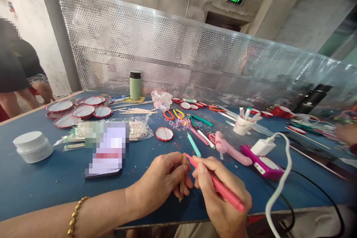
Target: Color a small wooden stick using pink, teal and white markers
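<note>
My left hand point(164, 178) is closed around a thin wooden stick point(182, 180), held nearly upright above the table's front edge. My right hand point(220, 189) grips a red marker pen point(224, 189), whose tip meets the upper end of the stick. A turquoise pen cap or short marker point(193, 144) lies just beyond my hands. Behind my left hand sits a small round red-rimmed disc point(164, 134) with a pale face. A gold bead bracelet point(75, 215) circles my left wrist.
On the blue table point(33, 186) are a phone point(108, 150), a white jar point(32, 147), bagged sticks point(139, 128), red-rimmed discs point(83, 111), a green bottle point(135, 86), pliers point(202, 120), a cup of pens point(242, 125), a magenta power strip point(266, 167) and a white cable point(279, 189). Other people stand left; a hand shows right.
</note>
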`<state>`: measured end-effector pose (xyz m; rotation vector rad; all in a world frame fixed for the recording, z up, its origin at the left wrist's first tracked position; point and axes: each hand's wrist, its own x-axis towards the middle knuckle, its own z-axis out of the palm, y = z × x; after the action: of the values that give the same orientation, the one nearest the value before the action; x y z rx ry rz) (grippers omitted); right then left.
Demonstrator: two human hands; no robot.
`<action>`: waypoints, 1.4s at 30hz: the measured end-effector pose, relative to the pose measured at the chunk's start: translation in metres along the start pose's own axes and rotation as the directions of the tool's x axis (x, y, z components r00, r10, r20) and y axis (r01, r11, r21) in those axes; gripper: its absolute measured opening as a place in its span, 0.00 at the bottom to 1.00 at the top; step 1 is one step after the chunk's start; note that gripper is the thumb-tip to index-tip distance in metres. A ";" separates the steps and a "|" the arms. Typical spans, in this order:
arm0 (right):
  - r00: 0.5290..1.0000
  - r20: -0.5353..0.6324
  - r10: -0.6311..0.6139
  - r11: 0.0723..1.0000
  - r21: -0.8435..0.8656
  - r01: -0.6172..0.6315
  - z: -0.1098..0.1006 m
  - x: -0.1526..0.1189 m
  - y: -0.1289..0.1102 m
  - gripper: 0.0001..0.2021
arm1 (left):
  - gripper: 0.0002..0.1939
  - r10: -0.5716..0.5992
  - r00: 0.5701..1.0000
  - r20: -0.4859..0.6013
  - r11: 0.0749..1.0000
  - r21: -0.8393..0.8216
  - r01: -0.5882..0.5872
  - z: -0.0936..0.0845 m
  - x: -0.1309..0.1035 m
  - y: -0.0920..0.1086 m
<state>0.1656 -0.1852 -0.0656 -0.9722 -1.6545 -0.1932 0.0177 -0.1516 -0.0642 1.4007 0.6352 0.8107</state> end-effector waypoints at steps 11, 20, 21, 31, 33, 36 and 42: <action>1.000 -0.014 -0.003 1.000 -0.013 0.003 -0.001 -0.001 0.000 0.06 | 0.14 -0.002 1.000 0.001 1.000 -0.009 0.002 0.000 -0.001 -0.001; 1.000 0.006 -0.017 1.000 -0.008 0.017 -0.001 0.003 -0.001 0.07 | 0.15 -0.014 1.000 -0.012 1.000 0.008 0.014 0.001 0.000 0.000; 1.000 0.009 -0.018 1.000 -0.005 0.018 -0.001 0.003 -0.001 0.07 | 0.15 -0.015 1.000 -0.013 1.000 0.010 0.015 0.001 0.001 0.000; 1.000 -0.010 -0.010 1.000 -0.020 0.010 -0.001 0.000 0.000 0.06 | 0.15 -0.017 1.000 -0.010 1.000 0.015 0.017 0.001 0.001 0.000; 1.000 0.004 -0.019 1.000 -0.004 0.019 -0.001 0.001 0.000 0.07 | 0.15 -0.008 1.000 -0.004 1.000 0.025 0.008 0.000 0.001 0.000; 1.000 0.020 -0.021 1.000 0.007 0.021 -0.001 0.002 -0.001 0.07 | 0.14 -0.014 1.000 -0.002 1.000 0.027 0.014 0.000 0.001 -0.002; 1.000 0.000 -0.012 1.000 0.002 0.012 -0.001 0.002 -0.001 0.06 | 0.15 -0.007 1.000 0.009 1.000 0.012 0.007 -0.001 0.001 -0.003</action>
<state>0.1654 -0.1854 -0.0627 -0.9614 -1.6600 -0.1995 0.0180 -0.1499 -0.0667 1.4115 0.6385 0.7956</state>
